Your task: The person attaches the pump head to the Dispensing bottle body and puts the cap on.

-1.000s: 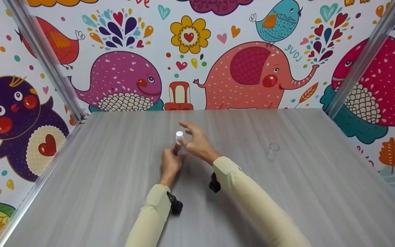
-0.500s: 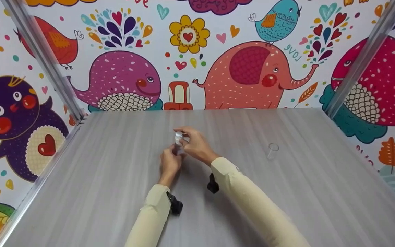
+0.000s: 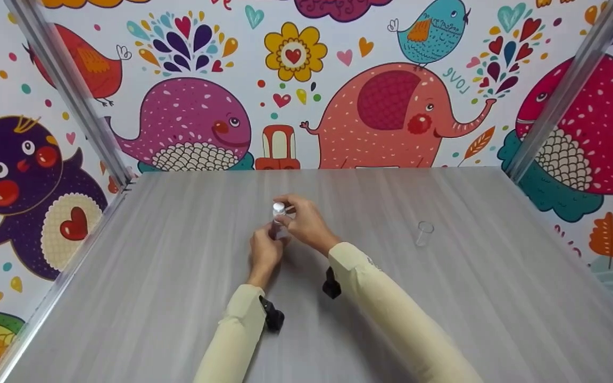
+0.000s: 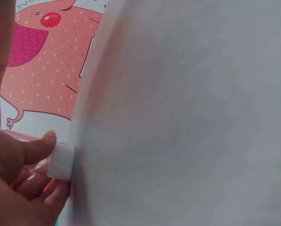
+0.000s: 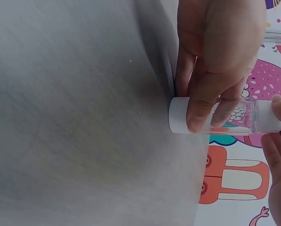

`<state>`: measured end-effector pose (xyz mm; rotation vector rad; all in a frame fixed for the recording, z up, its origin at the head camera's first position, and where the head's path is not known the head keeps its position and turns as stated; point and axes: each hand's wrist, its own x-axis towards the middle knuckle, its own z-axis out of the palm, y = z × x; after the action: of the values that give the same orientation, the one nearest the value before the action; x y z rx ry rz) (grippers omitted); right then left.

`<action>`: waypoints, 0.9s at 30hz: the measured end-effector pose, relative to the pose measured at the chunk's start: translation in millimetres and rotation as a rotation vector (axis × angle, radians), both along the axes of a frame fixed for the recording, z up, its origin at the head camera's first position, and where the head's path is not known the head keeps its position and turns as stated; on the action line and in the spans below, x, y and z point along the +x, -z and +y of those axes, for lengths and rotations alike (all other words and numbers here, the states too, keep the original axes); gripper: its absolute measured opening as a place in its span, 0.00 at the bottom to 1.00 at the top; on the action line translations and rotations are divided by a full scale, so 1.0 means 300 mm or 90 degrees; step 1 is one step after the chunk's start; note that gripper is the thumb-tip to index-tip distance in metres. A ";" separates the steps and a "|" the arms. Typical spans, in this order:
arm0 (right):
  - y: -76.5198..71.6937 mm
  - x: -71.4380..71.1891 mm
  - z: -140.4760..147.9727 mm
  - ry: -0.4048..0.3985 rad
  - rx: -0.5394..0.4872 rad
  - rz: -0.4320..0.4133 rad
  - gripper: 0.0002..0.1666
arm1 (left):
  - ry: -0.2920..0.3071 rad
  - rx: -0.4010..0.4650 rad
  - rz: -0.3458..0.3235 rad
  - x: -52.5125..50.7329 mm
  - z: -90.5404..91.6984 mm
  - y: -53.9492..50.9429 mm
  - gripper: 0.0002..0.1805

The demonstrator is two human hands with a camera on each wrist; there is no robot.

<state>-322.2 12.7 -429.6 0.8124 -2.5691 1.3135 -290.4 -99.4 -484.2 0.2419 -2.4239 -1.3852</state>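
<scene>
A small clear bottle point(image 5: 246, 117) with a white base point(image 5: 178, 115) and a white top point(image 5: 268, 116) is upright at the table's middle, its base at or very near the tabletop. My left hand point(image 3: 265, 252) grips the bottle low down; in the left wrist view, left-hand fingers point(image 4: 39, 148) wrap the body just above the white base. Reaching in from the right, my right hand point(image 3: 309, 221) pinches the white top between thumb and fingers. In the right wrist view, right-hand fingertips point(image 5: 279, 110) lie against that top. Part of the bottle's body is hidden behind the left hand.
A small clear cylinder point(image 3: 423, 234), like a cap or cup, stands on the grey table point(image 3: 179, 298) to the right of the hands. Walls with printed cartoon animals point(image 3: 195, 122) border the table at the back and sides, with metal posts point(image 3: 562, 90) at the corners.
My right hand's fingers were spread beside the bottle's top and have come in to pinch it. The left hand has kept its hold, and the clear cylinder has stayed put.
</scene>
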 end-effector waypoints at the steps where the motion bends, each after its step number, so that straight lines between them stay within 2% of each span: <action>1: -0.001 0.000 0.000 0.001 -0.001 -0.003 0.23 | -0.001 -0.001 -0.001 0.000 0.000 0.000 0.04; 4: -0.007 0.000 0.000 0.005 -0.005 -0.007 0.25 | -0.003 -0.003 -0.004 0.000 -0.001 0.001 0.05; 9: -0.026 0.007 0.000 0.012 -0.012 -0.053 0.34 | -0.006 0.001 -0.012 0.004 -0.002 0.000 0.07; 12: -0.034 0.011 -0.002 0.012 -0.004 -0.075 0.33 | -0.006 0.004 -0.007 0.006 -0.004 0.001 0.07; 21: -0.026 0.002 0.001 -0.024 0.019 -0.063 0.33 | -0.007 -0.002 0.003 -0.001 -0.007 0.004 0.08; 27: -0.016 -0.004 0.007 -0.023 0.006 -0.047 0.29 | 0.000 -0.008 -0.003 0.003 -0.003 -0.004 0.07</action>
<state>-323.3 14.7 -425.0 0.8311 -2.6308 1.3681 -289.3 -100.1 -483.0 0.2427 -2.4351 -1.3709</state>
